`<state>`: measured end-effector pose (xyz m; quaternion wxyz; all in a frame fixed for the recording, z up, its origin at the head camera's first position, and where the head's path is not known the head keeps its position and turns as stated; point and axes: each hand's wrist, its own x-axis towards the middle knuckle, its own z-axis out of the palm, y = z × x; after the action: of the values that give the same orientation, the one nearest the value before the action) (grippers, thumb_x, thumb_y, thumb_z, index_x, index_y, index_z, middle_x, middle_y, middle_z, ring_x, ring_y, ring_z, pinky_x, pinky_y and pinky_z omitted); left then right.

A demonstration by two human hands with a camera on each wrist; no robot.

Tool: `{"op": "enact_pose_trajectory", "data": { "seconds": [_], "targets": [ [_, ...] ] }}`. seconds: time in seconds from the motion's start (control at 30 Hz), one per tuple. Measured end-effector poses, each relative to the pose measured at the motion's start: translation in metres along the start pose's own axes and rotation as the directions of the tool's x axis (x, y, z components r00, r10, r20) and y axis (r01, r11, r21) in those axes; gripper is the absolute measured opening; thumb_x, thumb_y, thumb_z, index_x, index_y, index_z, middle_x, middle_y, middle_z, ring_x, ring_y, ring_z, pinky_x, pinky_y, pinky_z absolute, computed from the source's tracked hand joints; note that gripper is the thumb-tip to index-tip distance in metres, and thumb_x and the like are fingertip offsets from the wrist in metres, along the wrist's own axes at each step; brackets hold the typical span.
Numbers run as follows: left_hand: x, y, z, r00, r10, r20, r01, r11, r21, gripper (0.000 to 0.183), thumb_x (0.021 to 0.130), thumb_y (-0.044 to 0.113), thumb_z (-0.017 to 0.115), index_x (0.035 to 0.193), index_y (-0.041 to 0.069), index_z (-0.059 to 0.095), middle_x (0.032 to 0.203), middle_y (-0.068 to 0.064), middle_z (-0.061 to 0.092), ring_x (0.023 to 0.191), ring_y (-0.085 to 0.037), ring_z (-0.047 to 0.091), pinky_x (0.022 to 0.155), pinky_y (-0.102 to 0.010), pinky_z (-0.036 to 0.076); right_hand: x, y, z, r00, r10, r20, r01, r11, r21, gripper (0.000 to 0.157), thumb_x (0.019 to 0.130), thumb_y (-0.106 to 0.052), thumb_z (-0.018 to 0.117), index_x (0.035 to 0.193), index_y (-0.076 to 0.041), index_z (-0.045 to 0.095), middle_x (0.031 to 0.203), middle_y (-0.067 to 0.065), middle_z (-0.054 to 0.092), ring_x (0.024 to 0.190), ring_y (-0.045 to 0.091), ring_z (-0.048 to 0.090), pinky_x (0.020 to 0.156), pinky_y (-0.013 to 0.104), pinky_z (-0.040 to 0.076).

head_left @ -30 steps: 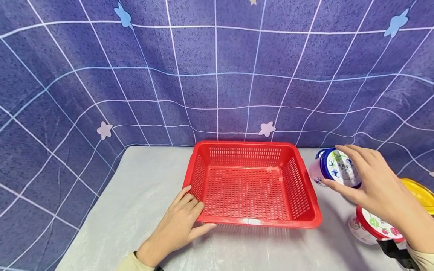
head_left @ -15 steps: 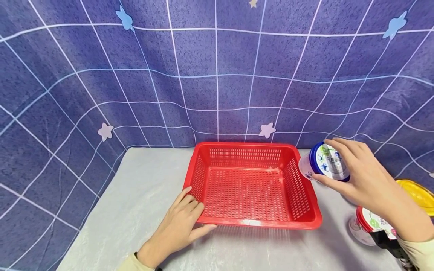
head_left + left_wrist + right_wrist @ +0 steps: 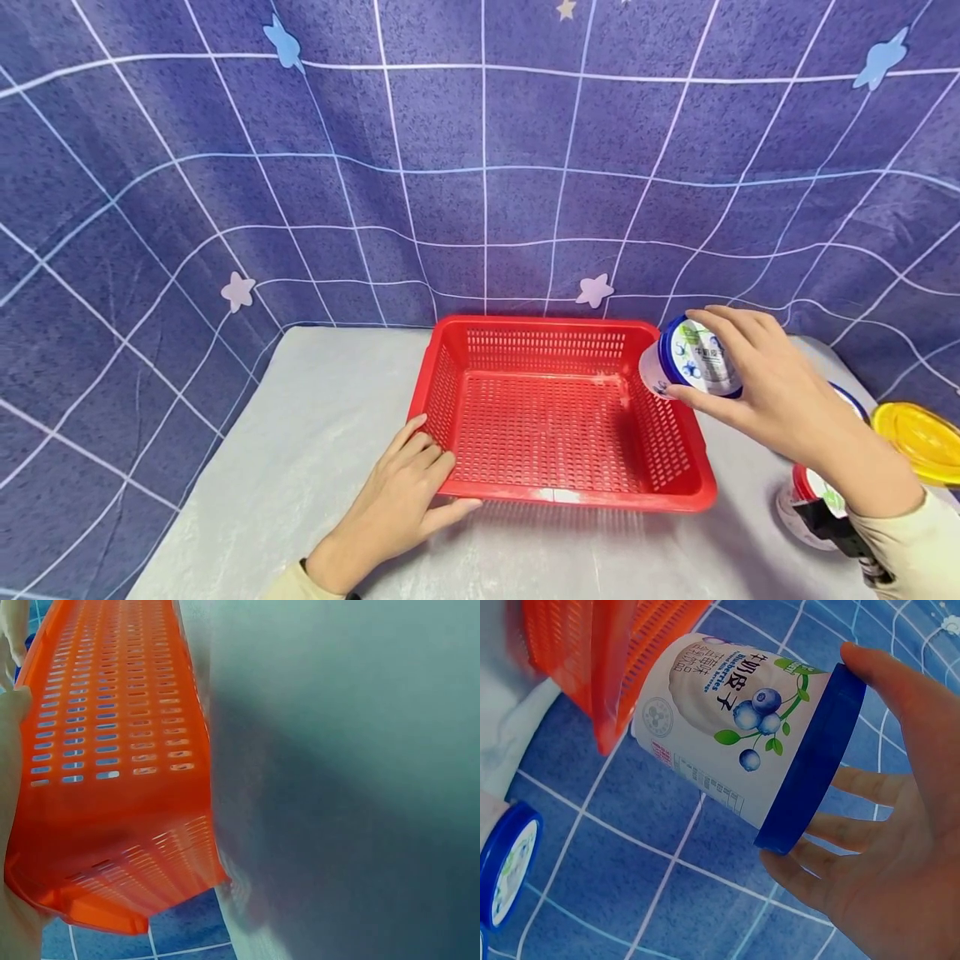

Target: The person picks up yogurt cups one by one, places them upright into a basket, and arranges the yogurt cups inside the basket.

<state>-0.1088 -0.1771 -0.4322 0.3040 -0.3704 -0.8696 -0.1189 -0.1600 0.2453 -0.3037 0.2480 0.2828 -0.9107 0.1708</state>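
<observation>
In the head view a red perforated plastic basket (image 3: 562,497) rests on the pale table with nothing inside. My left hand (image 3: 405,479) grips its front-left corner, fingers bent over the rim and thumb along the front outside. My right hand (image 3: 772,387) pinches a white tub with a blueberry print (image 3: 727,727) by its blue lid (image 3: 817,761), fingertips on one side and thumb on the other. The tub is tilted, its base pointing left over the basket's right rim. The left wrist view shows the slotted basket wall (image 3: 112,697) with part of that hand at the edge.
Right of the basket, a tub with a red lid (image 3: 802,483) stands partly behind the right wrist. Another blue-lidded tub (image 3: 514,855) stands nearby. A yellow lid-like item (image 3: 918,442) lies at the far right. A blue gridded cloth (image 3: 525,200) hangs behind the table.
My right hand has carried the blueberry tub leftward, from beside the basket to over its right rim. Another blue lid has come into sight behind the right forearm. My left hand stays put.
</observation>
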Motion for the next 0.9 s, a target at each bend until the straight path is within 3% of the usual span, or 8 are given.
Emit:
{"op": "enact_pose_trajectory", "data": {
  "seconds": [0.3,0.63,0.9],
  "targets": [
    [-0.002,0.000,0.000,1.000,-0.010,0.018,0.010,1.000,-0.002,0.047,0.090,0.060,0.061,0.082,0.013,0.060,0.072,0.007,0.059,0.080,-0.017,0.054,0.115,-0.049,0.032,0.006,-0.004,0.015,0.998,-0.055,0.005,0.055,0.998,-0.027,0.087,0.066,-0.040,0.090,0.137,-0.005,0.054,0.129,0.017,0.056,0.115,0.039,0.049,0.095,0.056,0.041],
    [-0.001,0.001,0.001,1.000,-0.007,0.002,0.007,1.000,-0.010,0.046,0.089,0.058,0.064,0.083,0.013,0.060,0.070,0.006,0.057,0.079,-0.017,0.054,0.114,-0.051,0.033,0.011,-0.006,0.026,0.997,-0.035,0.065,0.036,0.999,-0.022,0.087,0.070,-0.043,0.088,0.139,-0.006,0.051,0.133,0.018,0.053,0.121,0.037,0.046,0.094,0.056,0.043],
    [-0.001,0.000,0.001,0.999,-0.021,0.035,0.021,1.000,0.004,0.047,0.090,0.061,0.060,0.083,0.014,0.059,0.070,0.007,0.055,0.081,-0.017,0.054,0.115,-0.049,0.031,0.016,-0.001,0.037,0.996,-0.044,0.078,0.047,0.998,-0.032,0.084,0.073,-0.046,0.085,0.137,-0.004,0.052,0.130,0.019,0.054,0.118,0.038,0.048,0.091,0.056,0.046]
  ]
}}
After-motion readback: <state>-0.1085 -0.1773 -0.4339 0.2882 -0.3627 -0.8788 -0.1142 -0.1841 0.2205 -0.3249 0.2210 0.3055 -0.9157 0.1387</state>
